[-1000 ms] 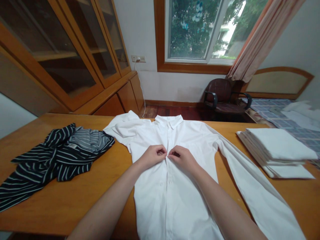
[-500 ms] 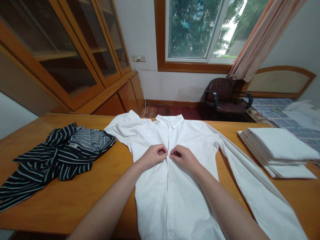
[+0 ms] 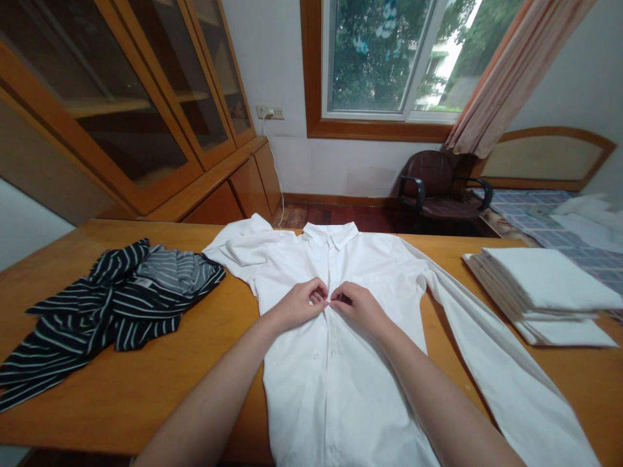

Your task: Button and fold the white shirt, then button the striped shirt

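Observation:
A white long-sleeved shirt lies front side up on the wooden table, its collar pointing toward the window. At chest height on the front placket, my left hand pinches the fabric edge from the left. From the other side, my right hand pinches the placket, the fingertips of both hands almost meeting. The button between them is hidden by my fingers. Above the hands the placket looks closed; below them the two front edges lie close together, with buttons showing on the left edge. One sleeve stretches toward the lower right; the other is bunched at the upper left.
On the left of the table lies a crumpled black-and-white striped garment. A stack of folded white cloth sits at the right. Beyond the table are a glass-door cabinet, an armchair and a bed.
My left hand's fingers have shifted slightly, and the fingertips of both hands have drawn a little closer at the placket. The shirt and other things stay in place.

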The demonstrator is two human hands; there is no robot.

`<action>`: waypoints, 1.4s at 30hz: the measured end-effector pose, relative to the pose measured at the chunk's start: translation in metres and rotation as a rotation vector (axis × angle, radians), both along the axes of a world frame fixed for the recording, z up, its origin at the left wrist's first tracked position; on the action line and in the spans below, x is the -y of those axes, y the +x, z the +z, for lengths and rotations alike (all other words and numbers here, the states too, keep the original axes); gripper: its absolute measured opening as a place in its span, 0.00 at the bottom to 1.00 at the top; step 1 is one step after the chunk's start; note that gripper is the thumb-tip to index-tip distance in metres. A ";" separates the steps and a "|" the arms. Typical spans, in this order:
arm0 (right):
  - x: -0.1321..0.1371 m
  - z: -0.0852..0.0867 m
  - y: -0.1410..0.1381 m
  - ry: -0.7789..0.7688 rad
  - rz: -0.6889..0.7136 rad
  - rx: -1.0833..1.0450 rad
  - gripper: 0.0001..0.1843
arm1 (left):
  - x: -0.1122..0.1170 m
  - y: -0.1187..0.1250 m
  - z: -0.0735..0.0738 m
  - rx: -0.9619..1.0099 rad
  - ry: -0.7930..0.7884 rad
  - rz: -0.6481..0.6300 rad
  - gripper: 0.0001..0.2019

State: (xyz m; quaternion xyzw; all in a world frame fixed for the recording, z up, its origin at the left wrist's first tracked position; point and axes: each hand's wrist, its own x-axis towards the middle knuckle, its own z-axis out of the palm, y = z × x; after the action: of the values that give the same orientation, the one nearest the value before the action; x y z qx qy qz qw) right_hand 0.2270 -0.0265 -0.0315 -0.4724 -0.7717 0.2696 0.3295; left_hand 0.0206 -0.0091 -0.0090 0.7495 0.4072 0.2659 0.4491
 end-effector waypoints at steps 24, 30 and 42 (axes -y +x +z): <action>-0.004 0.001 0.002 0.082 0.049 0.034 0.06 | -0.005 -0.001 -0.012 -0.074 0.149 -0.048 0.06; -0.002 0.004 0.001 0.060 0.036 0.018 0.07 | -0.005 0.000 -0.011 -0.061 0.124 -0.039 0.05; -0.001 0.004 0.001 0.059 -0.017 0.005 0.06 | -0.002 0.001 -0.005 -0.019 0.026 0.024 0.02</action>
State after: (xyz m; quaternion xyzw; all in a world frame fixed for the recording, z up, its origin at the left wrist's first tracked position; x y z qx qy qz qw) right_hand 0.2276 -0.0259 -0.0278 -0.4695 -0.7763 0.2426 0.3437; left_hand 0.0214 -0.0067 -0.0137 0.7529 0.4168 0.2694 0.4323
